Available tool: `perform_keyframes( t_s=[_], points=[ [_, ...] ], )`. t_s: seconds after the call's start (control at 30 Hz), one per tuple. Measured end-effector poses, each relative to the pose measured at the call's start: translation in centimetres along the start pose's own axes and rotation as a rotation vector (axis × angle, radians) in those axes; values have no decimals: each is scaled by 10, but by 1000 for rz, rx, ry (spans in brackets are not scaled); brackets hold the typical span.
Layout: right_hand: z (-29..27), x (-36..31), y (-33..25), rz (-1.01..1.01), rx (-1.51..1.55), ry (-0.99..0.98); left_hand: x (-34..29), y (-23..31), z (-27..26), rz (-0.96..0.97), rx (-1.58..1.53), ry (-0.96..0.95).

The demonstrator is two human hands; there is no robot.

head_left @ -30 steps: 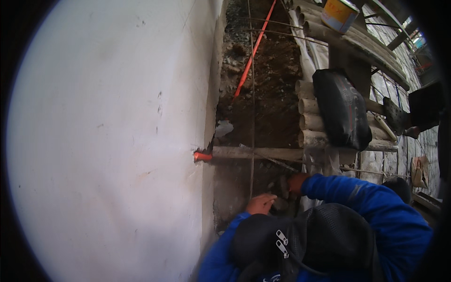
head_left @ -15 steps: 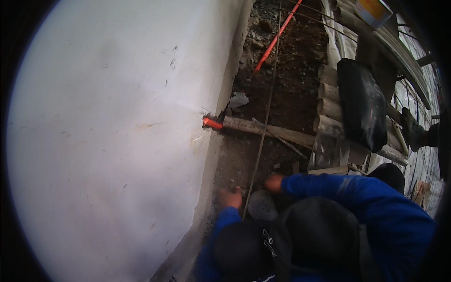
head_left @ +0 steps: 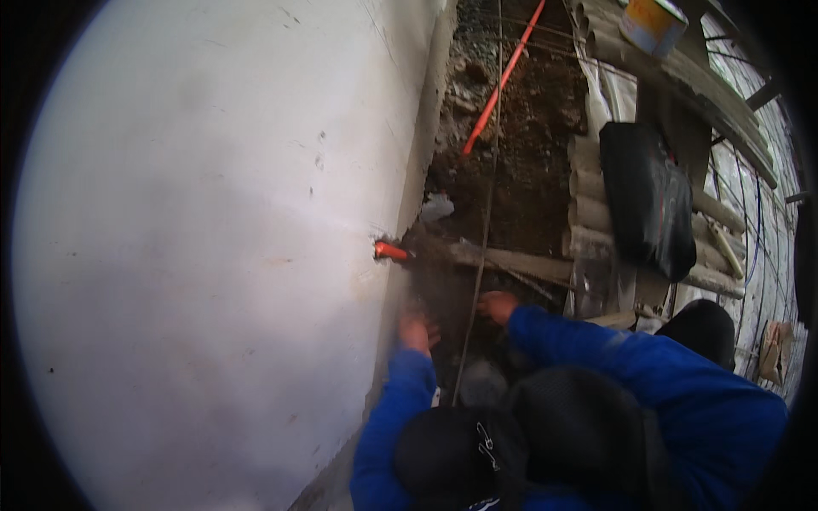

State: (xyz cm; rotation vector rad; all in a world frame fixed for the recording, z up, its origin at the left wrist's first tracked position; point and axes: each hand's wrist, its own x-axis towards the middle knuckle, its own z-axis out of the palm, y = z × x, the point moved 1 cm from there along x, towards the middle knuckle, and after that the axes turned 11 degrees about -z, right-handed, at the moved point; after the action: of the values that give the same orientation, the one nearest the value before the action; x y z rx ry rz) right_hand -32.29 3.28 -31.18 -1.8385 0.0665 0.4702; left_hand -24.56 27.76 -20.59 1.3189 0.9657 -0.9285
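Observation:
My left hand (head_left: 417, 330) reaches low over the dark ground beside the foot of the pale wall. Its fingers are somewhat apart and blurred; nothing shows in it. To its right, my right hand (head_left: 497, 307) is close to the ground beyond a thin rod or line (head_left: 486, 204). Its fingers are partly hidden, so I cannot tell whether it holds anything. Both arms wear blue sleeves. Ahead of the hands, a short orange pipe end (head_left: 391, 251) sticks out of a hole in the wall (head_left: 221, 255). A grey shoe (head_left: 483, 383) stands between my forearms.
A long orange pipe (head_left: 503, 81) lies on the soil further off. A grey bar (head_left: 528, 265) crosses the trench. On the right are stacked corrugated sheets (head_left: 588, 204), a black bag (head_left: 648, 200) and a can (head_left: 653, 27). Black rounded shapes (head_left: 460, 451) fill the lower middle.
Both hands have moved forward, away from me and nearer the orange pipe end. The view has shifted slightly. A dark boot-like shape at the right edge is no longer visible.

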Motion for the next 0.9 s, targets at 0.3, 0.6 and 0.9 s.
perform_keyframes(
  t_s=[0.3,0.6,0.9],
  points=[
    [21,-30,-60,486,-898,143,43,-25,19,-256,265,165],
    [-8,9,-95,522,991,671,24,23,54,209,-595,-85],
    [-45,-39,-91,568,671,668,41,46,72,32,280,-111]
  ],
)
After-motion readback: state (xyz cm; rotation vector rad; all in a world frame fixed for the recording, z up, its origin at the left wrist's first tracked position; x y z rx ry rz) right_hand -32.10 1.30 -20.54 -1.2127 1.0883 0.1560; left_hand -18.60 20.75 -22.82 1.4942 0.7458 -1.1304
